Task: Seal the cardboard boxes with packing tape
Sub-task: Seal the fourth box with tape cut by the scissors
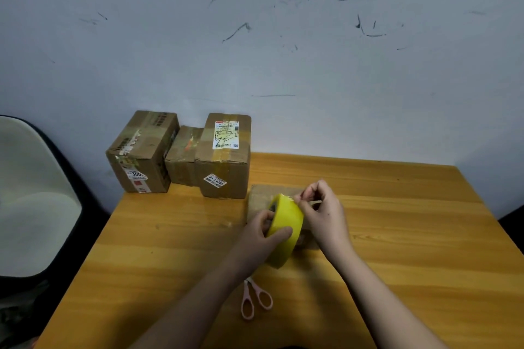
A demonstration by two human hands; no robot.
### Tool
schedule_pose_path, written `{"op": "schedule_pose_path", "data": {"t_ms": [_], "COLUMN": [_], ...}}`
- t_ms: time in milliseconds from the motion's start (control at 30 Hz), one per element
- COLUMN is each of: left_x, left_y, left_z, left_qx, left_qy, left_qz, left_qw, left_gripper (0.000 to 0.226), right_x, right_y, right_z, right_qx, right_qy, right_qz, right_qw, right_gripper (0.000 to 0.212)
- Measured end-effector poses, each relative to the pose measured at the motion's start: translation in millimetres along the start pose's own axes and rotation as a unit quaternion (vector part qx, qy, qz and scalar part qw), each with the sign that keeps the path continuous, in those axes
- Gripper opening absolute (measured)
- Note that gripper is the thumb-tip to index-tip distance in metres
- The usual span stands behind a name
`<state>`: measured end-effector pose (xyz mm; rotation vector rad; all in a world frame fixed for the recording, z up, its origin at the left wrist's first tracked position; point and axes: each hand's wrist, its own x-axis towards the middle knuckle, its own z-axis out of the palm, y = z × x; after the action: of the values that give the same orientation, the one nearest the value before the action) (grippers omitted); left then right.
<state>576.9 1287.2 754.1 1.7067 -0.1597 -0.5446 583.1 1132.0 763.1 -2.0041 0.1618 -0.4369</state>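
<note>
Scissors just behind roll — L hand grips it, R hand pinches tape end; peel slow, keep it flat over box.

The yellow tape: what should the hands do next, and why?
Probably peel the end free. The left hand grips the yellow tape roll and the right hand pinches at its rim above the flat box, with no strip pulled out yet.

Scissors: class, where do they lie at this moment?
The pink-handled scissors lie on the wooden table, near its front edge, between the person's forearms, just below the yellow tape roll.
</note>
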Motion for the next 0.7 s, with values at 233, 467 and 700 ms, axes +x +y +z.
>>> {"op": "schedule_pose_path", "data": {"t_ms": [233, 467, 700], "left_x": [3, 7, 2], "left_y": [1, 20, 18], "left_z": [4, 3, 12], "left_qx": [0.069, -0.145, -0.113], "left_qy": [0.011, -0.043, -0.071], "left_qz": [0.029, -0.117, -0.072], "left_qw": [0.997, 0.982, 0.988], "left_gripper": [0.045, 0.047, 0.047], "right_x": [5, 9, 51], "right_y": [-2, -43, -24], "right_z": [-4, -17, -39], "right_qx": [-0.015, -0.030, 0.151], "right_qy": [0.027, 0.017, -0.078], "right_qz": [-0.023, -0.154, 0.091], "right_qw": [0.999, 0.988, 0.981], "right_gripper": [0.040, 0.038, 0.032]}}
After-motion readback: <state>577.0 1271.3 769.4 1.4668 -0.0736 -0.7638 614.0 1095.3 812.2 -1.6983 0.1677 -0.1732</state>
